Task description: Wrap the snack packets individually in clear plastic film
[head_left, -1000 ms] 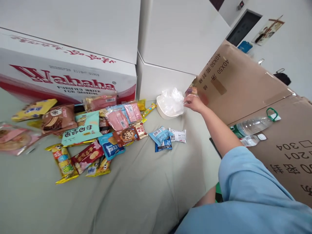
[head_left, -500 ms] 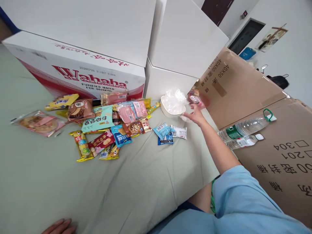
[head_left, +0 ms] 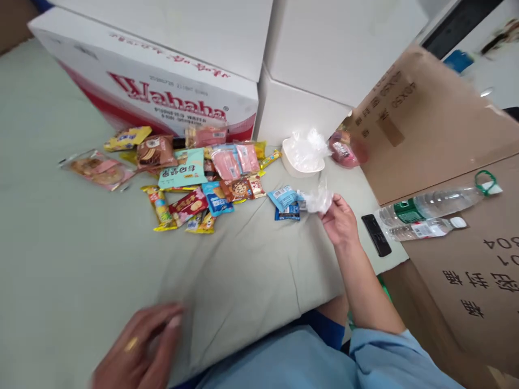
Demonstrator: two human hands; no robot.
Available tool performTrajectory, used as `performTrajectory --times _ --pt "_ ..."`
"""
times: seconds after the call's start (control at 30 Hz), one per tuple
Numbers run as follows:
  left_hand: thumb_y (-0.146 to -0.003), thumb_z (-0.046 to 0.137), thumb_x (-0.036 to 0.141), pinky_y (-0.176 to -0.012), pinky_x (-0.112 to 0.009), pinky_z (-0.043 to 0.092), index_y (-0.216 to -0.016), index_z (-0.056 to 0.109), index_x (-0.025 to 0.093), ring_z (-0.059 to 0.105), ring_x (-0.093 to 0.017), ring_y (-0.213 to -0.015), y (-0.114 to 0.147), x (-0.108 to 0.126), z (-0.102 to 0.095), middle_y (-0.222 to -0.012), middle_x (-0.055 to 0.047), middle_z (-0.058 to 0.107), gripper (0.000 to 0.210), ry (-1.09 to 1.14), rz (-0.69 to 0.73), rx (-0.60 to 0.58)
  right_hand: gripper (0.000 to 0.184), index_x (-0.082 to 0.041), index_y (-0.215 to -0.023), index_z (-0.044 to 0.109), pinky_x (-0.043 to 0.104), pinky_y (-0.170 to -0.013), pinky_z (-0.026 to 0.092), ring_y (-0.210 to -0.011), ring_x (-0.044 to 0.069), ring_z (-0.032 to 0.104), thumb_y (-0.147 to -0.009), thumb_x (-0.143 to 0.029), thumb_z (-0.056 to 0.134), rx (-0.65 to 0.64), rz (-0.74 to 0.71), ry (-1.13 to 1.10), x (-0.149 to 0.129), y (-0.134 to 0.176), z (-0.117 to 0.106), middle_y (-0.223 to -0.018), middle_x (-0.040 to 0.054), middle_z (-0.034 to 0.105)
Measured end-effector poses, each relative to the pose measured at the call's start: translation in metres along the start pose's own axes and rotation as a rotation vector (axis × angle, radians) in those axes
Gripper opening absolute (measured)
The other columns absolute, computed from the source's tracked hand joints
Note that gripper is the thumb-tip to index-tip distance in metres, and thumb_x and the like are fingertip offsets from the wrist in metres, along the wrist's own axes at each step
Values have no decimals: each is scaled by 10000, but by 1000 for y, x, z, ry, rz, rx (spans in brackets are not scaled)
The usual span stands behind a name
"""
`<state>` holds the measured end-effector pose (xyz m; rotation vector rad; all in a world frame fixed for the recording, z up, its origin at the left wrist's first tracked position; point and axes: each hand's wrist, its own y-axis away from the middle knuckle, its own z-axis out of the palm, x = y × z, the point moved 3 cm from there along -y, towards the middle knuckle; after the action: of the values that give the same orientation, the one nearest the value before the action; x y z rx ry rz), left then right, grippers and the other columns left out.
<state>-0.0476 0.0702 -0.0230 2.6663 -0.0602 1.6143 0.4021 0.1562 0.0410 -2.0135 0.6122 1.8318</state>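
Note:
My right hand (head_left: 340, 220) pinches a thin piece of crumpled clear plastic (head_left: 318, 201), whose exact kind I cannot make out. The plastic hangs in front of the white bowl (head_left: 302, 172) and covers part of the small blue and white packets (head_left: 284, 199). More crumpled clear plastic (head_left: 308, 147) lies in the bowl. My left hand (head_left: 140, 346), with a ring on one finger, is blurred low over the cloth. Its thumb and fingers are slightly curled and apart, with nothing visible between them.
Several wrapped snacks (head_left: 184, 170) lie heaped left of the bowl, before a Wahaha carton (head_left: 162, 102). A pink packet (head_left: 343, 150) sits by the brown cardboard (head_left: 405, 124). On the right are a black phone (head_left: 376, 235) and two plastic bottles (head_left: 432, 205).
My right hand has come back from the bowl toward me, drawing clear plastic with it. My left hand has moved up and further into view. The camera view has shifted, showing the phone.

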Motion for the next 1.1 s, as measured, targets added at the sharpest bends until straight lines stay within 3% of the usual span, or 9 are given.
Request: performTrajectory --times 0.17,0.27,0.43,0.57,0.67,0.73,0.8,0.97,1.1 --pt "-810 704 806 -450 -242 417 -1317 630 244 673 -170 -718 -40 78 84 -1206 -104 711 760 789 -469 -425 407 -291 -899 716 343 -728 548 -773 191 637 -634 -468 970 -344 372 -349 23 110 81 -887 1 707" --pt "-689 901 656 -468 -195 325 -1041 695 184 497 -71 -553 -61 82 104 -801 7 633 623 942 -512 -439 384 -290 -959 759 315 -697 521 -765 179 617 -676 -454 960 -422 462 -340 31 140 105 -887 8 710" --pt "-627 980 484 -488 -198 290 -840 661 185 433 -53 -545 -65 64 86 -690 63 540 486 1006 -504 -157 315 -285 -933 774 291 -607 443 -724 160 537 -694 -401 943 -364 442 -278 34 138 89 -853 2 667" --pt "-604 999 477 -637 -191 460 -840 675 189 544 -79 -715 -59 58 76 -797 40 618 493 1045 -490 -10 269 -256 -832 726 280 -585 425 -672 144 481 -720 -408 918 -418 468 -212 33 138 75 -764 -12 593" --pt "-607 994 495 -778 -245 551 -858 659 198 605 -105 -815 -54 60 79 -872 34 654 513 1067 -487 -21 334 -273 -1029 734 297 -663 483 -767 166 537 -785 -459 867 -423 304 -111 26 138 72 -905 11 645" --pt "-620 980 525 -740 -266 565 -859 647 201 613 -117 -776 -52 62 82 -847 33 652 522 1040 -481 -57 489 -291 -1227 696 298 -694 485 -783 166 546 -802 -460 867 -444 169 -14 22 138 73 -953 10 662" --pt "-646 958 545 -635 -243 528 -846 647 196 589 -109 -693 -52 62 84 -795 34 634 509 965 -454 -46 452 -268 -1202 710 284 -658 446 -719 147 521 -820 -458 862 -519 118 102 21 139 76 -878 -4 652" --pt "-654 945 524 -496 -201 408 -876 639 185 508 -52 -525 -55 58 78 -750 60 587 508 867 -430 80 348 -210 -837 716 254 -558 329 -598 105 424 -835 -542 821 -462 242 87 29 142 78 -669 -34 563" --pt "-678 901 548 -392 -186 276 -1030 613 197 536 -51 -483 -46 62 76 -871 42 634 574 977 -561 -59 419 -201 -812 695 236 -496 257 -536 78 349 -701 -537 919 -343 408 -104 32 146 80 -628 -61 517"
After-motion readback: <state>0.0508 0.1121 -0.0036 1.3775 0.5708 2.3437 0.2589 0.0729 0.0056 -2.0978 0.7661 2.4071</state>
